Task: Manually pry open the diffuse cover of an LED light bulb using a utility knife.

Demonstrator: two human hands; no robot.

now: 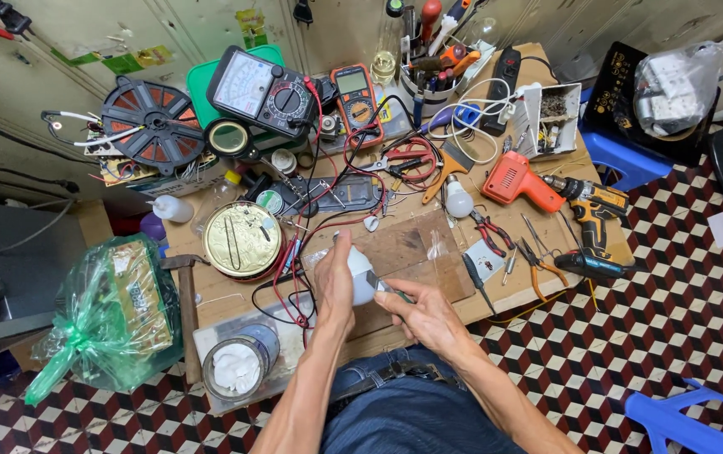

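Observation:
My left hand (334,282) is wrapped around a white bulb (361,273), holding it just above the wooden bench (412,244). My right hand (424,315) grips a thin metal tool (386,287) whose tip touches the bulb's side or base. Both hands meet near the bench's front edge, over my lap. A second white bulb (459,200) lies further back on the bench. Red and black test leads (298,269) run past my left wrist.
A round gold tin (242,239), two multimeters (262,91) (354,94), an orange heat gun (517,181), a cordless drill (593,210), pliers (489,229) and cutters crowd the bench. A green plastic bag (109,311) hangs at left. Blue stools (689,416) stand right.

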